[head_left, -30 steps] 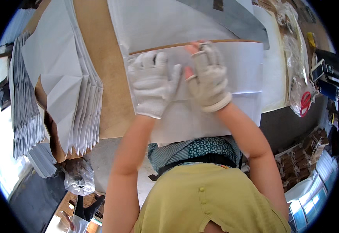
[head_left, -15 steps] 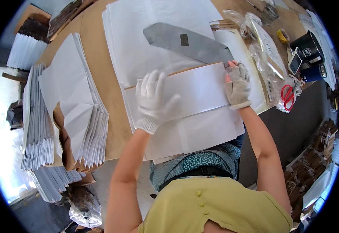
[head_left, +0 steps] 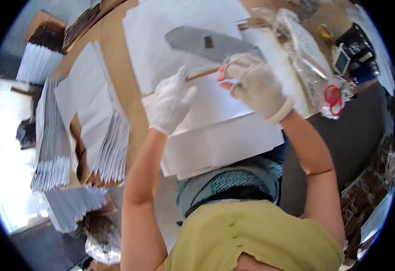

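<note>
A large white paper sheet with a brown underside lies on the stack of sheets, its near part folded over into a white flap. My left hand, in a white knit glove, rests on the flap's left end, its thumb and forefinger apart. Above the flap's right part hovers my right hand, in a glove with bare fingertips. Its fingers are loosely curled with tips apart, somewhat blurred, and nothing shows between them. Beyond the fold lies a long grey template with a dark patch on it.
At left stand folded white paper bags and a tall pile of folded paper. To the right are plastic wrapping, red scissors, a yellow tape roll and a black mug. My body is against the near table edge.
My right hand has lifted from the flap's right end and moved left over it. My left hand has shifted slightly left. The view has tilted a little.
</note>
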